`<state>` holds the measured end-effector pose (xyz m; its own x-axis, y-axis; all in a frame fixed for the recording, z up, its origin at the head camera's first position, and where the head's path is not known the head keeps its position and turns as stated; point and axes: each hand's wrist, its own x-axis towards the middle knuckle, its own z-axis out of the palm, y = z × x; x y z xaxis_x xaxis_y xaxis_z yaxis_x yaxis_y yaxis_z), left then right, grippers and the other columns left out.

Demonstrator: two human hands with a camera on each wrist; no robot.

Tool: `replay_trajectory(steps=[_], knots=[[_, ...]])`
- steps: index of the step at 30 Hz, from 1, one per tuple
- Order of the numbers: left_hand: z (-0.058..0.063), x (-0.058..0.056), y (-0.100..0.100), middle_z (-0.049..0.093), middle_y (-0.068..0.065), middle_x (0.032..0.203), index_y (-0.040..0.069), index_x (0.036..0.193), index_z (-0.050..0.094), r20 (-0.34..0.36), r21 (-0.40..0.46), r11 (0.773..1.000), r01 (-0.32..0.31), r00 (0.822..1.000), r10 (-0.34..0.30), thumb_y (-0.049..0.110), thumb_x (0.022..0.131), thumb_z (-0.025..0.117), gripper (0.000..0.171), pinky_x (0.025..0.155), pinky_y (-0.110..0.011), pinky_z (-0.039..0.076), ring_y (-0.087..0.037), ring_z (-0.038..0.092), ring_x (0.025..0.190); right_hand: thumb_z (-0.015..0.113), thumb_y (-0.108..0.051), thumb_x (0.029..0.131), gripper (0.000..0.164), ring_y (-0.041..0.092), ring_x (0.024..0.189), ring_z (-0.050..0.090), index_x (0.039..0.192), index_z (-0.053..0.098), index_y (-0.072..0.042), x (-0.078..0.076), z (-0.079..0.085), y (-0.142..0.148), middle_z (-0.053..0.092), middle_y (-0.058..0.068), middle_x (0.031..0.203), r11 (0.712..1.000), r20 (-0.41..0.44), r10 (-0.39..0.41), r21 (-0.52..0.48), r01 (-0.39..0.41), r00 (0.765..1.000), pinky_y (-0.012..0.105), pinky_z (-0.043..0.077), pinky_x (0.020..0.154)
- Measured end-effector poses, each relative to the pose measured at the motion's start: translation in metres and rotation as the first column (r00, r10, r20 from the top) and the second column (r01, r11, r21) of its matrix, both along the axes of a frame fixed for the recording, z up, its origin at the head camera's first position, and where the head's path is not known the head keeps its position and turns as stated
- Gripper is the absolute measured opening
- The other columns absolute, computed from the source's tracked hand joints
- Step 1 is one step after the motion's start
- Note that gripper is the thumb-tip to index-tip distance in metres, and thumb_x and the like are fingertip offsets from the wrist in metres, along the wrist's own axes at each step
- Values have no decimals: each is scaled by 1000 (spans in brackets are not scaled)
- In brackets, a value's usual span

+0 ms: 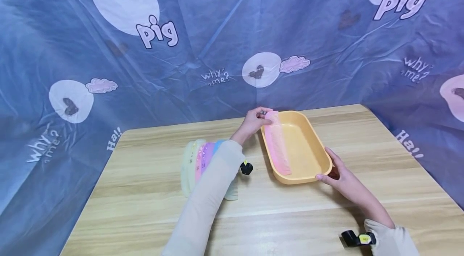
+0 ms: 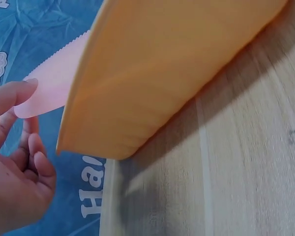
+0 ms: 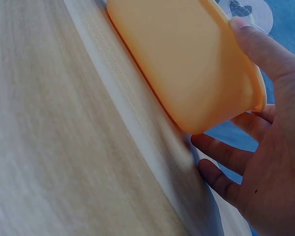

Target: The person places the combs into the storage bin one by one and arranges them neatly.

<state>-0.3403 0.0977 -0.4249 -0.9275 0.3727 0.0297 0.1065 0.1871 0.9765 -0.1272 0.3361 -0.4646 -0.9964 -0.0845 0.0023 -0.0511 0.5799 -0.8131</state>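
My left hand point(image 1: 253, 122) pinches one end of a pink comb point(image 1: 278, 143) between thumb and fingertips at the far-left corner of a yellow-orange plastic tray point(image 1: 319, 143). The comb lies lengthwise along the tray's left side, its far end sticking out past the rim in the left wrist view. At the tray's near-right corner my right hand point(image 1: 342, 179) grips it, thumb on the rim point(image 3: 238, 24) and fingers around the outside wall. Left of the tray, several combs in pale green point(image 1: 188, 167), purple point(image 1: 207, 153) and blue point(image 1: 217, 145) lie overlapping, partly hidden under my left sleeve.
A wooden table point(image 1: 145, 191) carries everything. Behind it and at the sides hangs a blue printed cloth point(image 1: 203, 46). Black wrist devices sit on the left point(image 1: 246, 167) and right point(image 1: 357, 239) sleeves, close above the tabletop.
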Motion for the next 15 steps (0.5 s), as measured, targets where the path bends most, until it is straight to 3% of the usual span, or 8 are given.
replay_trajectory(steps=[6, 15], knots=[[-2, 0, 0, 48, 6, 73, 13, 109, 66, -51, -102, 995, 8, 999, -13, 7, 72, 75, 39, 60, -17, 39, -8, 45, 70, 62, -27, 88, 90, -17, 103, 42, 149, -2, -13, 1, -1, 1, 39, 34, 134, 1000, -3, 4, -17, -4, 1000, 0, 33, 80], [-7, -1, -1, 50, 5, 78, 17, 112, 65, -39, -199, 980, 6, 999, -15, 14, 72, 77, 41, 66, -21, 42, -10, 46, 75, 63, -30, 87, 91, -21, 101, 40, 149, -1, -15, 2, -3, 2, 37, 32, 137, 1000, 11, -4, -7, 4, 1000, 0, 33, 81]])
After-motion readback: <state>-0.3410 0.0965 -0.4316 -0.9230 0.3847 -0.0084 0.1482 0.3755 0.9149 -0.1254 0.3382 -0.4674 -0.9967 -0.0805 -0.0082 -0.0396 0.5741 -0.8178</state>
